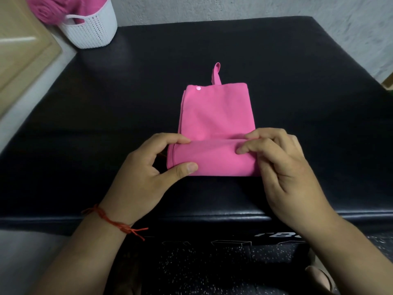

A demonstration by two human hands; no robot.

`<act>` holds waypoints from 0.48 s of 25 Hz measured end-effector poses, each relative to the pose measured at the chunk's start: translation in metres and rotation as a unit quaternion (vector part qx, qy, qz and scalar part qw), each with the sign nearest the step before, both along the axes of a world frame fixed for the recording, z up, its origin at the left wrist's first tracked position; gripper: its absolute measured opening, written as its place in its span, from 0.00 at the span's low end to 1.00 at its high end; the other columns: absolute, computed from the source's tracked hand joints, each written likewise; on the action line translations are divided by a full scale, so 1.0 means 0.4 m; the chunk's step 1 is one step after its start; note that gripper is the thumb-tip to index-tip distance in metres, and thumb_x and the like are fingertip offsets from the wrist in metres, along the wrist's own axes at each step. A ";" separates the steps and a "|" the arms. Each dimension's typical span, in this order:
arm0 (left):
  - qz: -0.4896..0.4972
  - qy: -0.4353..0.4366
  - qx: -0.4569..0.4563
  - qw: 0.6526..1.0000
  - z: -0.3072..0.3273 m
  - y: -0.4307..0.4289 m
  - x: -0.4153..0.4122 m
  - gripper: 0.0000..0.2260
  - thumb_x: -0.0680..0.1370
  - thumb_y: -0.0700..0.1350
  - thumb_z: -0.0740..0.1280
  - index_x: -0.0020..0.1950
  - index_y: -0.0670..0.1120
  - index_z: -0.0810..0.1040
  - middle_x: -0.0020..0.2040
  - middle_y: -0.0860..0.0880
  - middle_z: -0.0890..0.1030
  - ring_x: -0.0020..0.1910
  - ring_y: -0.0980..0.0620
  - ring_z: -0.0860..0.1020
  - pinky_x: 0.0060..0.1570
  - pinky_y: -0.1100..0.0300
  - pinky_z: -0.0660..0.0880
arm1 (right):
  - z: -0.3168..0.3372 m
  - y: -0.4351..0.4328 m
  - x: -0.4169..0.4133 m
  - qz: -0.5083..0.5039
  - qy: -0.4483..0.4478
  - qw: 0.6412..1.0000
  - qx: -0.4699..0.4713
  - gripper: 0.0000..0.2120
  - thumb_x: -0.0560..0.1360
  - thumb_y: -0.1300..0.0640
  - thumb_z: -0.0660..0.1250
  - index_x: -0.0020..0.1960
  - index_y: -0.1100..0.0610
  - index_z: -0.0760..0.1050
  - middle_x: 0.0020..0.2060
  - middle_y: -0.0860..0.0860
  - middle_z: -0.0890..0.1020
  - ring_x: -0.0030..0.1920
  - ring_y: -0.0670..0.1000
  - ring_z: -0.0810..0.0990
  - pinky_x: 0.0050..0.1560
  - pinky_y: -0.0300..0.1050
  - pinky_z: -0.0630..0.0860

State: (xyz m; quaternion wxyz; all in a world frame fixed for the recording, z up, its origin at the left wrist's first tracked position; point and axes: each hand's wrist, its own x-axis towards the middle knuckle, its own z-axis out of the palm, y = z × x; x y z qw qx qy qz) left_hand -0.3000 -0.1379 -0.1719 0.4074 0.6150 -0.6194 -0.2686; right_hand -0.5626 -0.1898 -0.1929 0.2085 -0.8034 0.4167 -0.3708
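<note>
A black padded table (297,81) is spreading under and beyond the fingers (176,140); far past them a rough grey wall (212,7) is rising.

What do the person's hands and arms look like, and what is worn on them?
The left hand and the right hand are bare: no gloves, rings or watch, and no sleeves show on the forearms. A red-orange thread bracelet, knotted with loose ends, goes round the left wrist.

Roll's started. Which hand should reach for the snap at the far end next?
Left, probably: the snap on the pink towel sits at its far left corner, nearer the left hand; the right hand pinches the roll's other end.
</note>
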 end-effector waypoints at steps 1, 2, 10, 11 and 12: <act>0.002 0.002 -0.001 1.000 0.000 -0.002 -0.001 0.17 0.74 0.53 0.77 0.62 0.58 0.81 0.60 0.60 0.81 0.61 0.60 0.79 0.58 0.71 0.73 | 0.003 0.001 0.001 -0.001 -0.004 1.000 0.009 0.17 0.82 0.63 0.59 0.58 0.45 0.80 0.62 0.42 0.76 0.65 0.52 0.73 0.65 0.36 0.65; 0.003 0.004 -0.001 1.000 -0.001 -0.003 -0.002 0.17 0.74 0.52 0.77 0.62 0.58 0.81 0.60 0.59 0.82 0.61 0.60 0.79 0.58 0.72 0.73 | 0.006 0.001 0.001 -0.001 -0.010 1.000 0.021 0.15 0.83 0.62 0.59 0.57 0.45 0.79 0.62 0.42 0.77 0.65 0.52 0.73 0.65 0.36 0.66; 0.028 -0.023 0.015 0.999 -0.004 -0.022 -0.015 0.17 0.81 0.61 0.61 0.52 0.51 0.84 0.45 0.52 0.83 0.45 0.53 0.81 0.42 0.61 0.76 | 0.023 0.016 0.004 -0.034 0.011 0.997 0.073 0.08 0.83 0.38 0.64 0.56 0.40 0.72 0.52 0.33 0.77 0.53 0.43 0.75 0.48 0.32 0.68; 0.040 -0.025 0.012 0.999 -0.007 -0.024 -0.020 0.20 0.82 0.61 0.59 0.48 0.48 0.83 0.41 0.49 0.81 0.41 0.51 0.80 0.39 0.56 0.75 | 0.022 0.017 0.007 -0.037 0.005 0.997 0.073 0.08 0.83 0.38 0.64 0.55 0.41 0.73 0.51 0.36 0.77 0.53 0.44 0.76 0.48 0.32 0.68; 0.054 -0.028 0.011 0.998 -0.009 -0.026 -0.023 0.23 0.83 0.61 0.58 0.45 0.46 0.82 0.38 0.45 0.80 0.37 0.48 0.78 0.38 0.52 0.73 | 0.022 0.017 0.010 -0.040 0.002 0.997 0.061 0.08 0.84 0.39 0.64 0.54 0.43 0.74 0.51 0.38 0.77 0.54 0.45 0.76 0.50 0.33 0.69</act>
